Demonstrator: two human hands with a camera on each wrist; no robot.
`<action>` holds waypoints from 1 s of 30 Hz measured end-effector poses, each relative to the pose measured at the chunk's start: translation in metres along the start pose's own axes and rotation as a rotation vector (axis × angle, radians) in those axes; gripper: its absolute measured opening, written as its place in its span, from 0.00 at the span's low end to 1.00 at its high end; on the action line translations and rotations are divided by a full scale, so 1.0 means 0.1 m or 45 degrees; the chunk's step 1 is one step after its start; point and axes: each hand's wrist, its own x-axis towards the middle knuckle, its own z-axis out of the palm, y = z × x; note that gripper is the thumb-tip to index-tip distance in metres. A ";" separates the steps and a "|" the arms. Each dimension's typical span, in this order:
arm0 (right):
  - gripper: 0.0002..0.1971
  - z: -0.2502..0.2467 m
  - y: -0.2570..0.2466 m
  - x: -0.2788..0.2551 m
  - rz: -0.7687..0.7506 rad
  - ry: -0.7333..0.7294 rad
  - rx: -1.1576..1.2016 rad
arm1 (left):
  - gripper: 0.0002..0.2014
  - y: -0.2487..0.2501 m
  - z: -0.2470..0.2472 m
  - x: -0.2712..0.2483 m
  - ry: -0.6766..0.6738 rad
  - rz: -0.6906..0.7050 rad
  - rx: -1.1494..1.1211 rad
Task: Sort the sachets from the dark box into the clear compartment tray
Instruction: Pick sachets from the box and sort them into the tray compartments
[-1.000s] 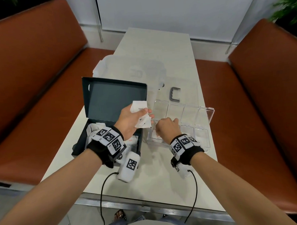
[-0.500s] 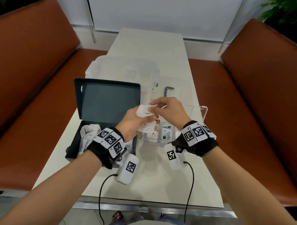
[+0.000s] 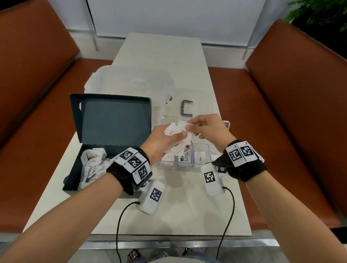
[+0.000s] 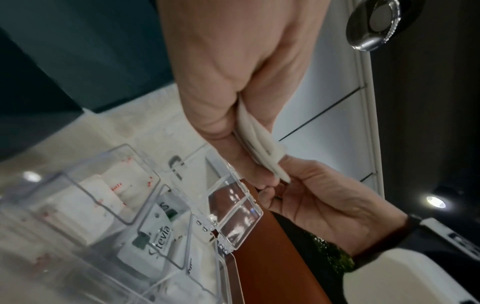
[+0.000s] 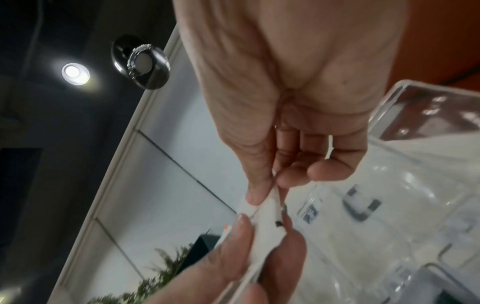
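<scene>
Holding a loose fan of white sachets above the near end of the clear tray, the left hand has its fingers curled round the bunch, while the right hand pinches the top edge of one sachet between thumb and forefinger. The main risk, as I judge it, is that drawing one sachet out drags its neighbours along, since they overlap and look thin and slippery; a loosened grip on the left could spill several at once into the wrong compartment or onto the tabletop. Misreading a label is another risk: the print on the pinched sachet is too small to make out, so it may belong to a different compartment from the ones already holding a green-marked Stevia sachet and red-printed ones.

Starting at the left, a brown bench seat runs beside the pale tabletop. The dark box sits open at its left edge, lid upright, many sachets heaped inside. Behind it lies what seems to be a clear lid, and a small grey bracket. Another brown seat and a green plant close the right.
</scene>
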 end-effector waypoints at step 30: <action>0.10 -0.45 1.01 -0.12 -0.046 -0.112 -1.439 | 0.06 -0.10 0.44 0.12 0.016 -0.065 -0.076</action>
